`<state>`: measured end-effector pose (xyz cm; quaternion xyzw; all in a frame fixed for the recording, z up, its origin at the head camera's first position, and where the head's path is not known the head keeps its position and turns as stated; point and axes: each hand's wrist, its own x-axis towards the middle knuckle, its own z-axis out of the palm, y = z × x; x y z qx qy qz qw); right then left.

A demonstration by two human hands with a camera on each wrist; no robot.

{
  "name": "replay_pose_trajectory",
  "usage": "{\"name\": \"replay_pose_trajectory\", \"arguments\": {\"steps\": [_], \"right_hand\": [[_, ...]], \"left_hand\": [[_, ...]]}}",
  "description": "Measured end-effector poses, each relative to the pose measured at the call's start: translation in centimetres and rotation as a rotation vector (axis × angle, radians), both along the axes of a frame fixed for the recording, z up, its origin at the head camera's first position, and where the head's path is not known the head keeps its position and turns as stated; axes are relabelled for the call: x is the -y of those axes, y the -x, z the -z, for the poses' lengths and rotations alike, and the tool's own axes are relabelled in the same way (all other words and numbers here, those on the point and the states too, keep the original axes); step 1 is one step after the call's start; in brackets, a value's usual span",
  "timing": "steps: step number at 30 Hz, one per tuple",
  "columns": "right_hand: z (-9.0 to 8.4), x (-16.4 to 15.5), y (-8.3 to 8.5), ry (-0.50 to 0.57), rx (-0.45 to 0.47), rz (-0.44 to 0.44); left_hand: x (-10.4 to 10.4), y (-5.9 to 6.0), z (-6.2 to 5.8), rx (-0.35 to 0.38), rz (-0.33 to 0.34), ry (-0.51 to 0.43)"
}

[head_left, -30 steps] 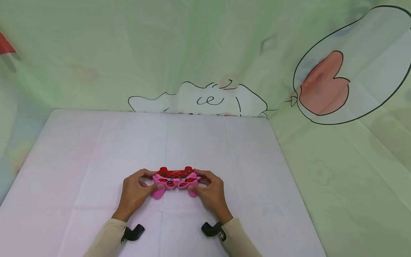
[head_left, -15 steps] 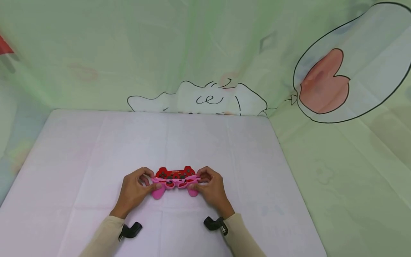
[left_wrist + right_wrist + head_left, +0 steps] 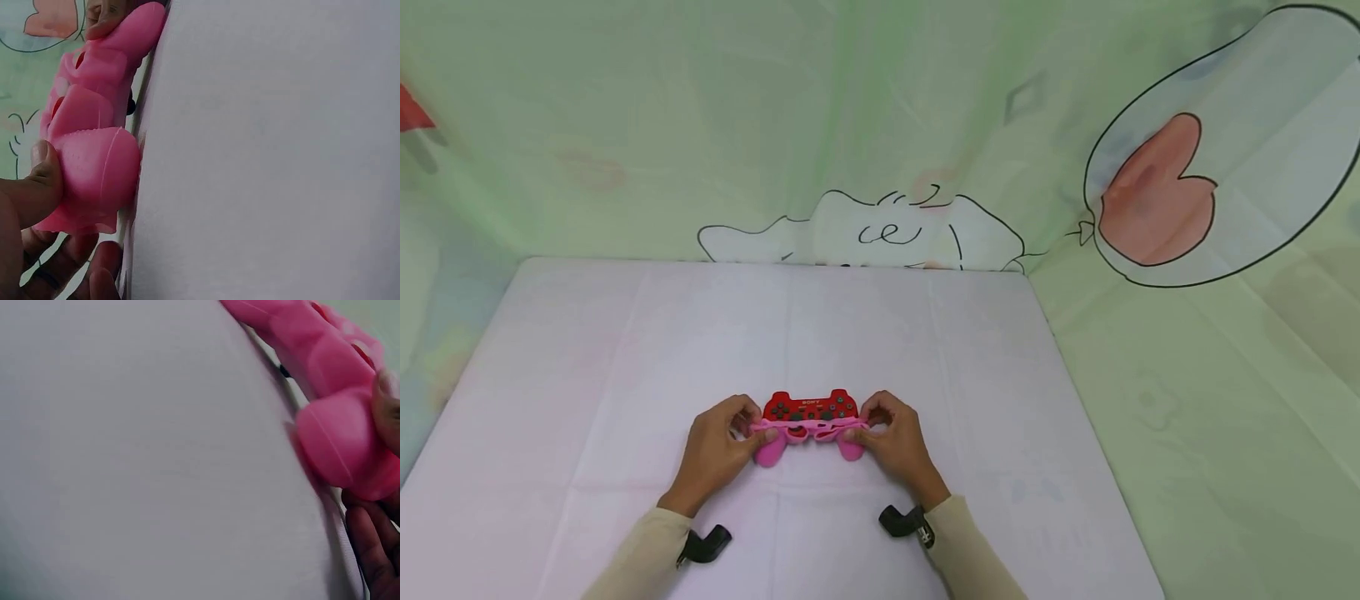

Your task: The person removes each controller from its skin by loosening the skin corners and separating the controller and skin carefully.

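Observation:
A red game controller with a SONY label lies on the table, its far half bare in the head view. Its near half and both handles sit inside a pink silicone cover. My left hand pinches the cover's left edge between thumb and fingers. On the other side my right hand pinches the right edge in the same way. The cover's upper rim is folded down across the controller's middle. Both wrist views show the rounded pink handles of the silicone cover close up, with little red visible.
A white table spreads around the hands. Behind it hangs a pale green printed cloth with a balloon drawing at the right. Each wrist carries a small black camera.
The pink cover's upper rim has been drawn down toward the person, so more of the red controller's face shows. Both hands keep hold of its edges, their fingers slightly shifted.

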<state>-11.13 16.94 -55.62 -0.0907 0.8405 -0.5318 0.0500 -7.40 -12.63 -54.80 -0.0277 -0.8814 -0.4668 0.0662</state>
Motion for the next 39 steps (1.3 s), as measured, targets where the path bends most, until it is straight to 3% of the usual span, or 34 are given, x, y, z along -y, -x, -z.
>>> {"name": "replay_pose_trajectory", "arguments": {"steps": [5, 10, 12, 17, 25, 32, 39], "right_hand": [[-0.2, 0.2, -1.7, -0.141, 0.008, -0.028], [-0.1, 0.5, -2.4, -0.226, -0.070, -0.079], [0.0, 0.6, -2.3, -0.191, -0.076, -0.054], [0.0, 0.1, -1.7, 0.017, -0.005, -0.041], [-0.1, -0.7, -0.8, 0.189, 0.050, -0.100], [-0.5, -1.0, -0.3, 0.187, 0.068, -0.140], [-0.3, -1.4, -0.1, 0.200, 0.069, -0.163]], "left_hand": [[-0.1, -1.0, 0.3, 0.073, 0.038, -0.010], [-0.3, -1.5, 0.5, 0.098, 0.071, 0.014], [-0.4, -1.5, 0.6, 0.097, 0.049, 0.009], [0.0, -1.4, 0.9, 0.086, 0.009, -0.068], [1.3, -1.2, 1.0, 0.078, 0.097, -0.217], [1.7, -1.1, 0.8, 0.105, 0.171, -0.258], [1.8, -1.3, 0.9, 0.085, 0.192, -0.257]]}}
